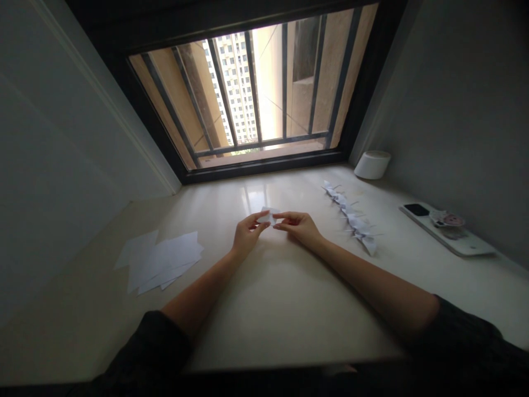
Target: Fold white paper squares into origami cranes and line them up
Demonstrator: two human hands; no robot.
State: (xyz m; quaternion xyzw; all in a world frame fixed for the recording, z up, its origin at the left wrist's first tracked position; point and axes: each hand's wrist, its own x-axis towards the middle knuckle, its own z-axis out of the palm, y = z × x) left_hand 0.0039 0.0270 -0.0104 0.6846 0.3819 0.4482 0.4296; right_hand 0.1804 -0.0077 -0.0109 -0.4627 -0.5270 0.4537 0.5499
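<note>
Between my two hands is a small folded piece of white paper [269,214], raised a little over the pale countertop. My left hand [249,229] pinches its left side between thumb and fingers. On the right side, my right hand [298,226] pinches it the same way, fingertips close to those of the left. Part of the paper is hidden behind the fingers. Loose white paper sheets [165,259] lie overlapping to the left of my left forearm. Right of my right hand, a row of folded paper cranes [351,216] stretches diagonally across the surface.
A white phone [454,234] with a round pinkish grip lies at the right by the wall. Behind it, a white cylindrical object [372,165] stands near the window corner. The barred window [264,160] closes off the back of the countertop [289,314], and walls flank both sides.
</note>
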